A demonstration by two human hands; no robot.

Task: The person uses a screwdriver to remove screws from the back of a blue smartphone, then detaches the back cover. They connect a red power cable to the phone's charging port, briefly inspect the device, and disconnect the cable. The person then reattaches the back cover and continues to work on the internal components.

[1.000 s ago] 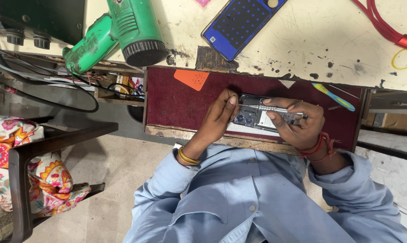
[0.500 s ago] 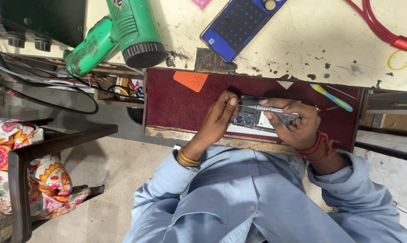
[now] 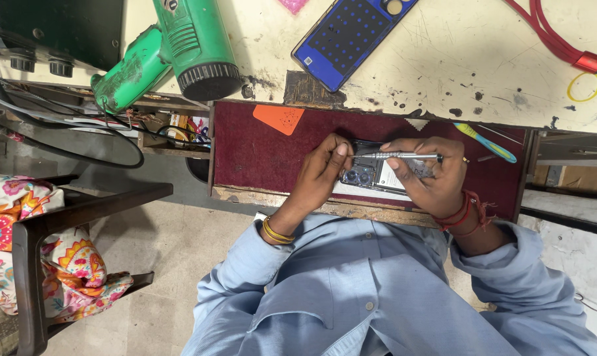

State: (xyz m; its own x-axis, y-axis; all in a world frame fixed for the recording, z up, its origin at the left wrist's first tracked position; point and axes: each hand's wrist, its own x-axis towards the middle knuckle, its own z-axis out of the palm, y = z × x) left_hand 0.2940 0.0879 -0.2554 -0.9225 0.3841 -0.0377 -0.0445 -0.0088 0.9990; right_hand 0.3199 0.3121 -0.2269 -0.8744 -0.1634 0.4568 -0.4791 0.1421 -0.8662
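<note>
A green heat gun (image 3: 180, 46) lies well away from the hands on the pale surface (image 3: 457, 59). One hand (image 3: 321, 173) grips the end of an opened phone (image 3: 377, 175) on a maroon mat (image 3: 259, 151). Just beside it, the other hand (image 3: 430, 175) pinches a slim metal screwdriver (image 3: 397, 156) above the phone.

Both hands meet close together, left hand (image 3: 321, 173) and right hand (image 3: 430, 175) with fingers curled.

Scarred cream workbench (image 3: 443, 59), dark chair (image 3: 61, 224), concrete floor (image 3: 173, 264).
</note>
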